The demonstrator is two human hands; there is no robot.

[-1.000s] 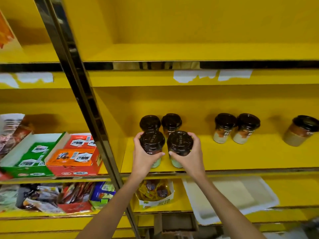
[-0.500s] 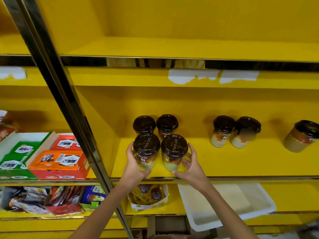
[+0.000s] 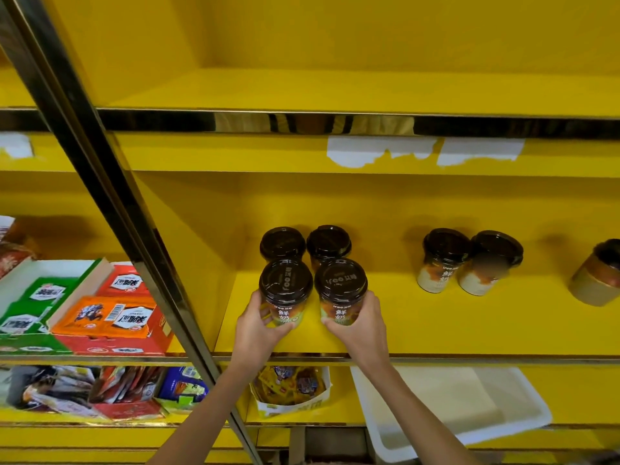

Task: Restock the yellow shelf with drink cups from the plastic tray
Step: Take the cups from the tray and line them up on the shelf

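Note:
Two dark-lidded drink cups stand side by side near the front of the yellow shelf [image 3: 453,330]. My left hand [image 3: 256,330] wraps the left front cup [image 3: 285,290]; my right hand [image 3: 360,325] wraps the right front cup [image 3: 340,290]. Right behind them stand two more cups [image 3: 282,243] [image 3: 328,242]. Further right a pair of cups [image 3: 443,260] [image 3: 491,263] touch each other, and one tilted cup [image 3: 600,273] sits at the frame's right edge. The white plastic tray [image 3: 469,421] rests on the shelf below and looks empty.
A dark metal upright [image 3: 110,203] divides the shelving just left of my left hand. Snack boxes [image 3: 100,317] fill the left bay, bagged snacks [image 3: 100,391] lie beneath. A small snack carton [image 3: 292,389] sits under the cups. The upper shelf [image 3: 335,92] is bare.
The two front cups have gone from held at the shelf edge to standing on it; my hands opened briefly around them and now close on their sides again. The view has shifted right.

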